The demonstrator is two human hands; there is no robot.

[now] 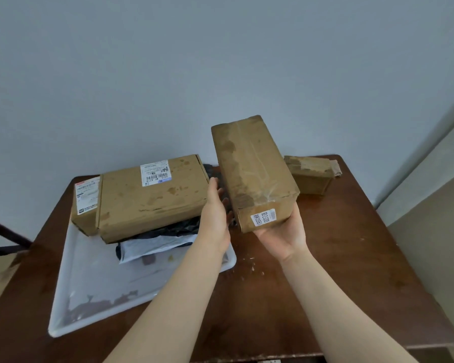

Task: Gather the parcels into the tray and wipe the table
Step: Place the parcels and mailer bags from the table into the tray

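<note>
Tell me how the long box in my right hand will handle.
The long box seems stiff: its edges look straight though the right hand cups just one end. Probably light, for the same reason. Its glossy tape could be slippery.

Dark brown wooden counter (325, 284), kinda scuffed and blotchy on top. White plastic tray (63, 297) sits flat on it and takes up most of the 7 to 10 o'clock side, turned at a slight angle to the edges. One small cardboard box (309, 176) sits directly on the wood at about 1 o'clock, near the far edge (tape on top looks torn). Some pale flecks (249, 265) lie scattered just beside the tray's 3 o'clock corner.
</note>
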